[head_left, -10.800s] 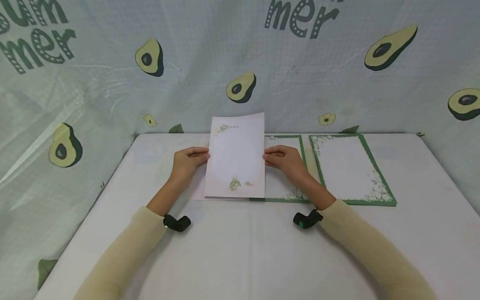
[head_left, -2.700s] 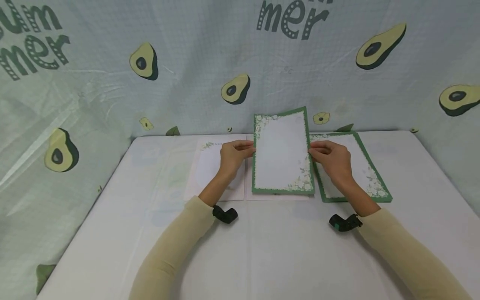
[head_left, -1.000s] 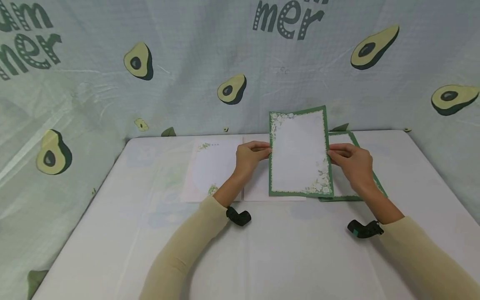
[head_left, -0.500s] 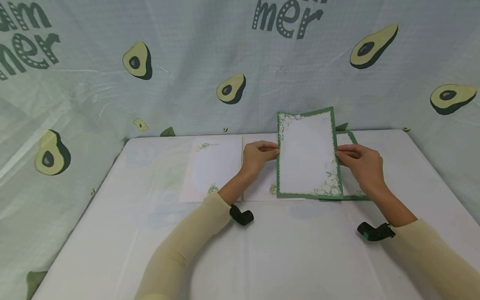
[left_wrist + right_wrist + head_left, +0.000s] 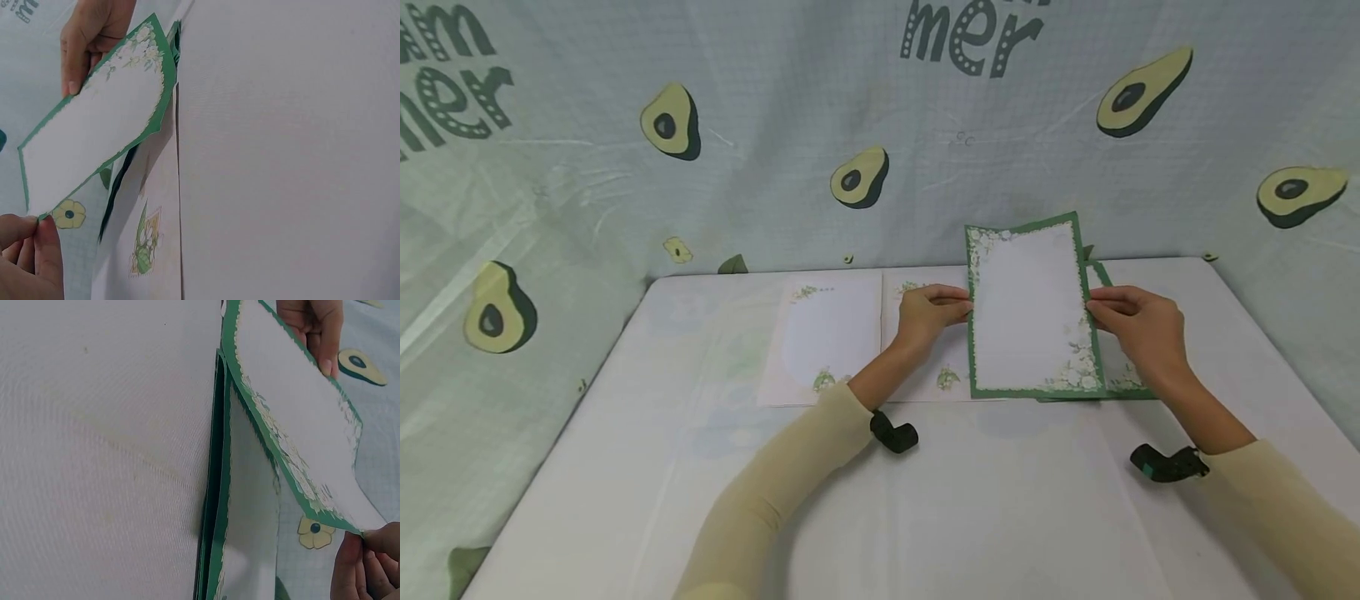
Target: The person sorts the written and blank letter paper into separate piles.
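Both hands hold up a sheet of letter paper (image 5: 1030, 308) with a green border and white printed flowers. My left hand (image 5: 925, 321) pinches its left edge between thumb and fingers; my right hand (image 5: 1150, 329) pinches the right edge. The sheet stands tilted and slightly bowed, its curve plain in the left wrist view (image 5: 100, 106). Behind and below it, mostly covered, lies a stack of matching green-bordered paper (image 5: 1123, 379), whose layered edge (image 5: 215, 506) shows in the right wrist view. My left forearm passes over pale pink paper.
Pale pink paper with small green prints lies in two places side by side: a left pile (image 5: 827, 333) and a right one (image 5: 932, 375), partly under my left arm. A white cloth (image 5: 1000, 500) covers the table. An avocado-print curtain (image 5: 775, 183) hangs behind.
The pink sheet held 10.8 seconds ago has been let go. A green-bordered sheet was taken up instead and carried right, over the other green stack, uncovering more of the right pink paper.
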Tool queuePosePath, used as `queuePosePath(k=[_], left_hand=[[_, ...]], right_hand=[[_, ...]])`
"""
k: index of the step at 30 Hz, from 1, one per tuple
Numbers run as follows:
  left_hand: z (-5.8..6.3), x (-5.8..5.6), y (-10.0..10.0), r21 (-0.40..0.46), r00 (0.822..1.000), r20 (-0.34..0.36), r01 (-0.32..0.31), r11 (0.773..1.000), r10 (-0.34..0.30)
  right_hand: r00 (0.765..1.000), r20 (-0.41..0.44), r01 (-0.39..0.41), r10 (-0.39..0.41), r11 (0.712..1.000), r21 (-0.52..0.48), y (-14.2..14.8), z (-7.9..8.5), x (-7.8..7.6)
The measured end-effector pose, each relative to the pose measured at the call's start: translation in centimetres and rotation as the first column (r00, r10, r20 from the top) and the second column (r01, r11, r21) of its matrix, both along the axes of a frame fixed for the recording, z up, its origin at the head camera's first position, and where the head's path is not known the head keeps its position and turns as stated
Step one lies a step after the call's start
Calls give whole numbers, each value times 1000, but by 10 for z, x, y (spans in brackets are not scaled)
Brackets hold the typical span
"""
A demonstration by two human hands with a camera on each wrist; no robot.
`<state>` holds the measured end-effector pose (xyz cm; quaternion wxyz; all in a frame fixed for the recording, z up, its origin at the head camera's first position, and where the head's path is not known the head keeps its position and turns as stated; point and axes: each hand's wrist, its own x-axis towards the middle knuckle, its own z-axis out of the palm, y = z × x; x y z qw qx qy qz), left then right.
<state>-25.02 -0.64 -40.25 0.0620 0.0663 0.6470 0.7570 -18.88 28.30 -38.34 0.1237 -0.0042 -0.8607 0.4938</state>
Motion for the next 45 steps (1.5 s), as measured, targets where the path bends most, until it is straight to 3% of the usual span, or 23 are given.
queuePosePath(k=[10, 18, 27, 39, 45], left_hand=[[-1, 2, 14, 28, 1000, -1, 16, 999, -16], [-5, 8, 24, 35, 999, 47, 7, 999, -8], [-4, 11, 35, 83, 999, 30, 11, 996, -14], [-8, 8, 46, 143, 996, 88, -20, 990, 7], [-9, 8, 50, 179, 996, 94, -19, 984, 2]], right_hand=[[1000, 19, 20, -20, 999, 27, 16, 0, 4], [999, 16, 47, -48, 997, 56, 19, 4, 5], [998, 13, 54, -55, 997, 62, 28, 7, 7], [1000, 19, -5, 4, 999, 40, 43, 10, 7], [993, 69, -96, 97, 995, -18, 57, 14, 4]])
